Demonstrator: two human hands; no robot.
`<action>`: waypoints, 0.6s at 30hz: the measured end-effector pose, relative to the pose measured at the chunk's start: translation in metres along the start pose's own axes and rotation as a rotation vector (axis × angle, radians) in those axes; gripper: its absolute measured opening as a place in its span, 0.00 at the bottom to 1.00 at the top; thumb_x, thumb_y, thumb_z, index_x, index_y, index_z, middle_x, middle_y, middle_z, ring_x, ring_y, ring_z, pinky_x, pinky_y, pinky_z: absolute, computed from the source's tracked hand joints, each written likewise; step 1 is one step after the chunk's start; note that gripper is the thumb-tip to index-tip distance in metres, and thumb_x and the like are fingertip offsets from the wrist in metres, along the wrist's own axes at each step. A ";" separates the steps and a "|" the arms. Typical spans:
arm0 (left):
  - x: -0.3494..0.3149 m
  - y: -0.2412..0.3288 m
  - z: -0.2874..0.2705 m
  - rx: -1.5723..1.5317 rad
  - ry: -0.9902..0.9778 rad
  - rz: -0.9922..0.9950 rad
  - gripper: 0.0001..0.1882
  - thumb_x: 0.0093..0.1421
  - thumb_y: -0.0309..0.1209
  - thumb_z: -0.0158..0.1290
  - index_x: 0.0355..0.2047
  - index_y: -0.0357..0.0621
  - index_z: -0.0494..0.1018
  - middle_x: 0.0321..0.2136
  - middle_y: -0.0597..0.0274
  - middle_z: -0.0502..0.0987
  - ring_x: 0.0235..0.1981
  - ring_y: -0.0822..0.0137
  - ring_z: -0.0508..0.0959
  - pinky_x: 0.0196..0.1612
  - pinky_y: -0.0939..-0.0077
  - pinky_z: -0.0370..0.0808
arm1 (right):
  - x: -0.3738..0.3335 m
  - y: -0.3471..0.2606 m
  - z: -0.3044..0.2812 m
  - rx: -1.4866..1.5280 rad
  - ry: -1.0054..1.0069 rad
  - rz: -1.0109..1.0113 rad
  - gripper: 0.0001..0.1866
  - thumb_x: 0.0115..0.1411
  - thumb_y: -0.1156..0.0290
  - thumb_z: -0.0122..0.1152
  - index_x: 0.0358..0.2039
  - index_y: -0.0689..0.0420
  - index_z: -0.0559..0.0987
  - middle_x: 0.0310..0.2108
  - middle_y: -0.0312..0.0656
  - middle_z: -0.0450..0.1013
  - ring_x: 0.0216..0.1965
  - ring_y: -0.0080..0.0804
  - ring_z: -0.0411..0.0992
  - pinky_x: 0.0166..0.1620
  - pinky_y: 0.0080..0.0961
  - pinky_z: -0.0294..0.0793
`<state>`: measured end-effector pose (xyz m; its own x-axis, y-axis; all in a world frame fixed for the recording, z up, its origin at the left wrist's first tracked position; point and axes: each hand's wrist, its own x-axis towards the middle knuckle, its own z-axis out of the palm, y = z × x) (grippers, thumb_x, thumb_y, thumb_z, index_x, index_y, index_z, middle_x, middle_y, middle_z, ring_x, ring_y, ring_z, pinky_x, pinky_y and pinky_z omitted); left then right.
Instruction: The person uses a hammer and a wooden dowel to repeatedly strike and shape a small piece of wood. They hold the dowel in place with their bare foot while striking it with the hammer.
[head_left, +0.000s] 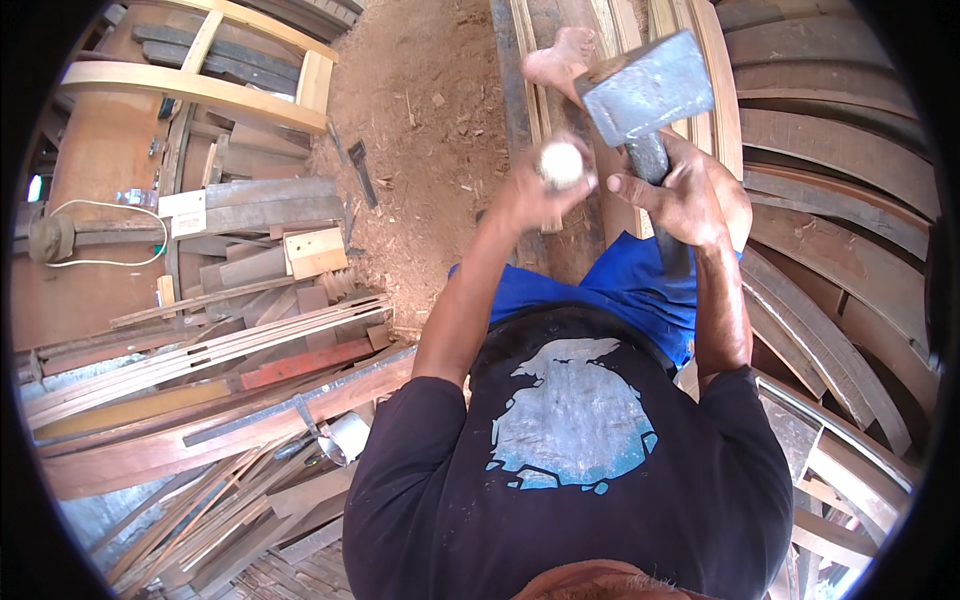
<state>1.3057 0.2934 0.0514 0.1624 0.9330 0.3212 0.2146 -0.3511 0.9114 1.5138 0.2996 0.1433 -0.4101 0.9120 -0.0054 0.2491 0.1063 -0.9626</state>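
My right hand [685, 195] is wrapped round the dark shaft of a heavy hammer [655, 90]. Its big grey block head is raised above the planks, and the shaft runs down toward my blue shorts. Blurred by motion, my left hand [530, 195] closes round an upright handle [560, 165], of which only the round pale end shows. What lies below that handle is hidden by the hand. Both hands are close together over my lap, the hammer head above and to the right of the pale end. Long wooden planks [700, 60] stretch away beneath them.
A bare foot [562, 58] rests on the planks just beyond my hands. Sawdust covers the floor [430, 110]. At the left are a pale wooden frame [190, 85] and stacked offcuts [270, 205]. Curved boards [840, 150] are piled at the right.
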 end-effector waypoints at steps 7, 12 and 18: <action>-0.115 0.002 0.027 0.256 -0.343 0.318 0.11 0.46 0.33 0.63 0.30 0.53 0.75 0.31 0.68 0.73 0.45 0.60 0.74 0.54 0.56 0.64 | -0.017 0.020 -0.004 0.209 0.109 0.007 0.09 0.55 0.79 0.72 0.30 0.61 0.76 0.20 0.32 0.71 0.21 0.18 0.68 0.24 0.17 0.67; -0.101 0.046 0.039 0.138 -0.129 0.396 0.10 0.47 0.34 0.62 0.31 0.52 0.76 0.36 0.66 0.73 0.50 0.58 0.73 0.54 0.52 0.63 | -0.028 0.040 0.000 0.288 0.138 -0.001 0.10 0.55 0.77 0.73 0.32 0.61 0.76 0.21 0.33 0.72 0.20 0.19 0.68 0.24 0.18 0.68; -0.066 0.072 0.080 0.253 0.088 0.663 0.09 0.47 0.33 0.63 0.30 0.53 0.79 0.47 0.60 0.75 0.55 0.52 0.70 0.56 0.51 0.62 | -0.041 0.061 0.006 0.205 0.148 0.000 0.11 0.61 0.66 0.68 0.33 0.60 0.78 0.24 0.33 0.74 0.23 0.21 0.70 0.26 0.19 0.69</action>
<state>1.3877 0.2005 0.0758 0.2602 0.5160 0.8161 0.3162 -0.8441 0.4329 1.5402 0.2665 0.0830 -0.2732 0.9618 0.0199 0.0597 0.0376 -0.9975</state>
